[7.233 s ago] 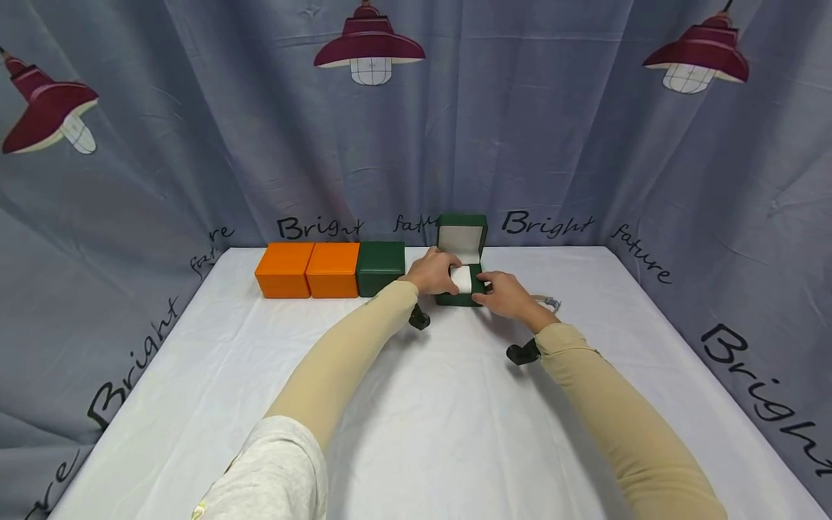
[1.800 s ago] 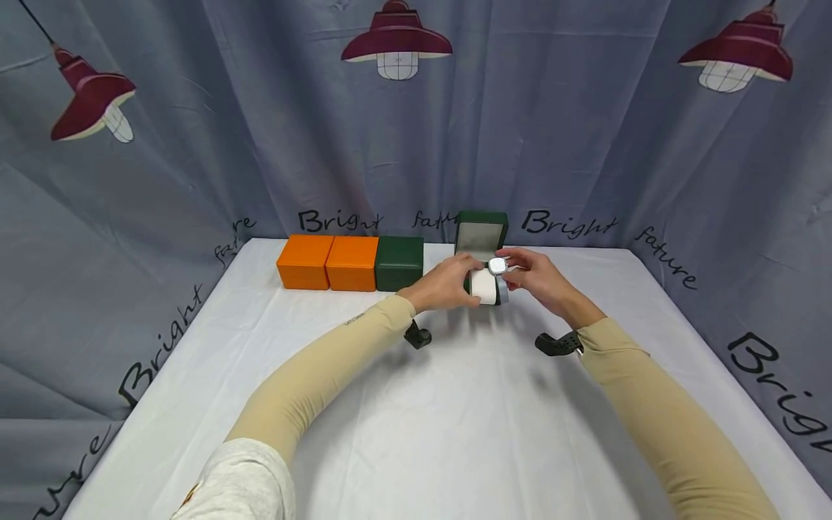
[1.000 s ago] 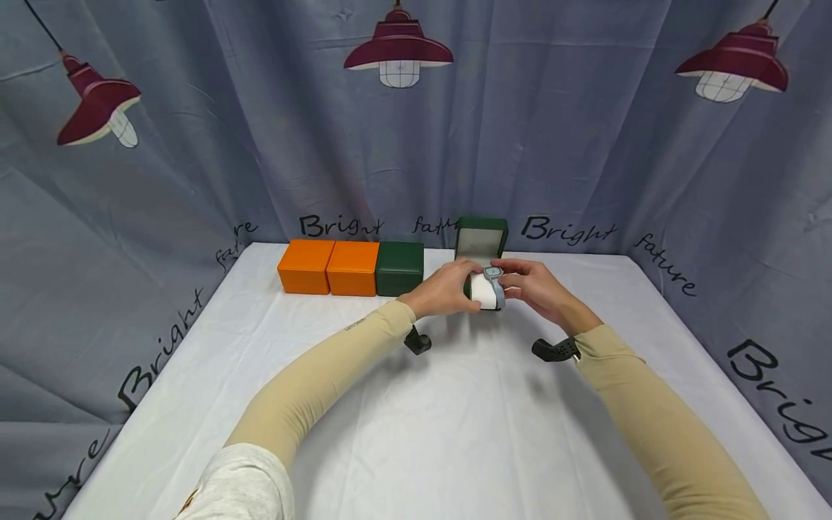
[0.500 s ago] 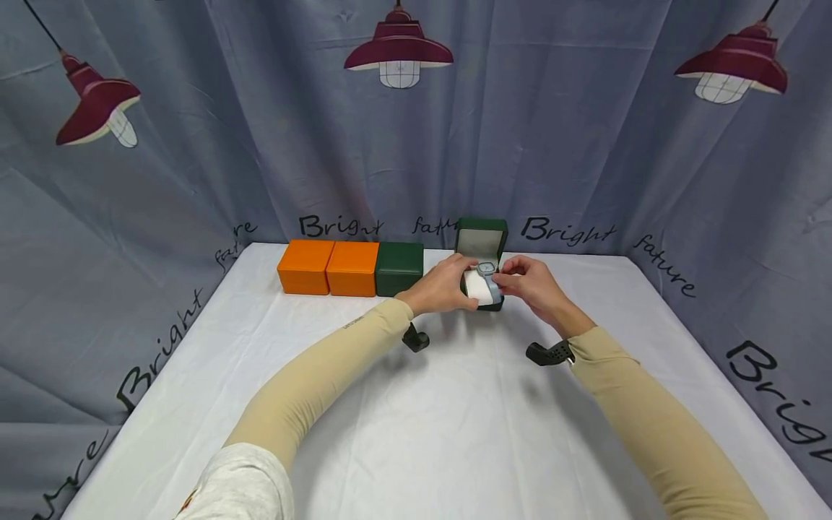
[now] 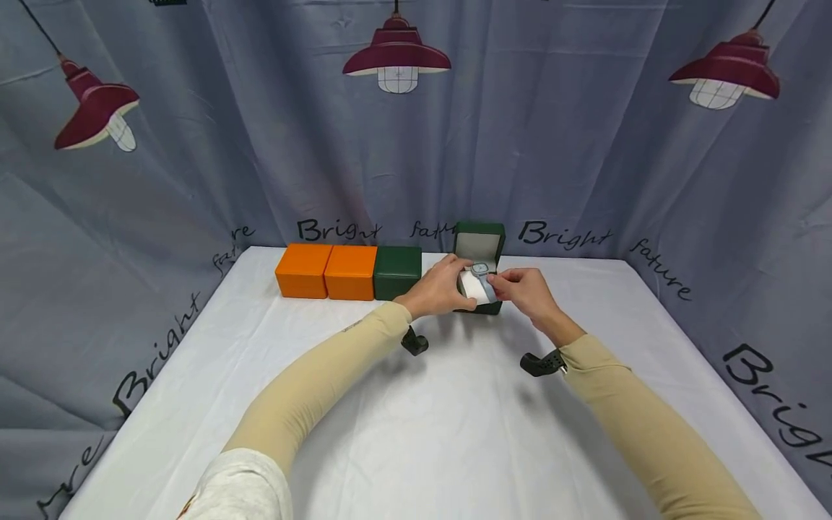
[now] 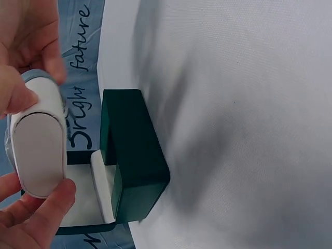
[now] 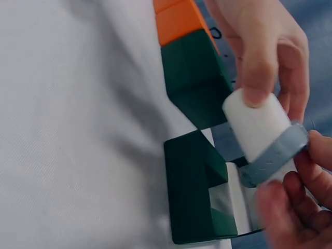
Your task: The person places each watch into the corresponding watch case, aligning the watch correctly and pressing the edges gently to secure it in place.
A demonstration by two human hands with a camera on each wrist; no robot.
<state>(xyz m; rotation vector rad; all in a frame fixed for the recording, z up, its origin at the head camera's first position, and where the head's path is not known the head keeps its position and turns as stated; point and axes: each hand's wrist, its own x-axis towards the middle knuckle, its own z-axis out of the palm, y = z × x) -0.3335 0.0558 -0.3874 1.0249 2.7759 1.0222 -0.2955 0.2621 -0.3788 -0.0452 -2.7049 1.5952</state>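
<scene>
My left hand (image 5: 440, 286) grips the left end of a white watch cushion (image 7: 258, 124), thumb on one side and fingers on the other. A watch (image 5: 481, 269) with a pale blue-grey strap (image 7: 275, 154) is wrapped round the cushion towards its right end. With thumb and fingertips my right hand (image 5: 528, 292) pinches that strap. Cushion and watch are held tilted in front of a green box (image 6: 136, 155), whose lid (image 5: 479, 245) stands up and shows a pale lining. In the left wrist view the cushion's flat end (image 6: 39, 155) faces the camera.
Left of the lidded box stand a closed green box (image 5: 398, 273) and two closed orange boxes (image 5: 351, 272), side by side. White cloth covers the table (image 5: 442, 419). A grey-blue curtain (image 5: 552, 144) with printed lamps hangs behind it.
Earlier both hands were at the cushion in the box and the watch lay to the right. Cushion and watch have since come together; lately they tilted and shifted slightly left, the right hand following.
</scene>
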